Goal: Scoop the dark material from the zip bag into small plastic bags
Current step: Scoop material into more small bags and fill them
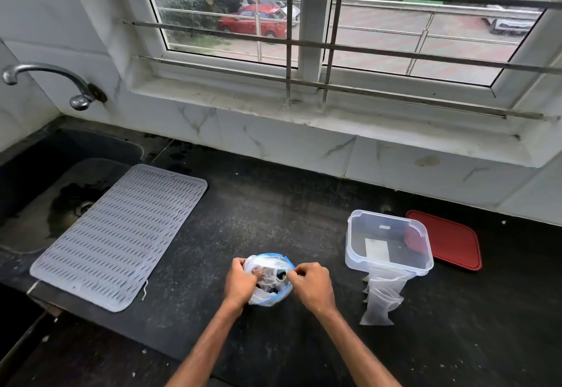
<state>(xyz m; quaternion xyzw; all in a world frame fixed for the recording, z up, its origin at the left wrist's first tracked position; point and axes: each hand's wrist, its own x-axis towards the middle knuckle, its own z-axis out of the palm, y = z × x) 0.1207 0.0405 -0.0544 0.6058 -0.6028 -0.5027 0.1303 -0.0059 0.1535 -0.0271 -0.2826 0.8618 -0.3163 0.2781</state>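
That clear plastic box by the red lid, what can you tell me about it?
The clear plastic box is a see-through rectangular tub with rounded corners and a thick rim. It stands upright and open on the black counter, its red lid lying flat behind and to its right. Inside it looks nearly empty; a pale label shows at the bottom. A pile of small plastic bags lies against its near side.

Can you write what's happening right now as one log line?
stage: opening zip bag | left hand: gripping rim | right hand: gripping rim | small plastic bags: untouched
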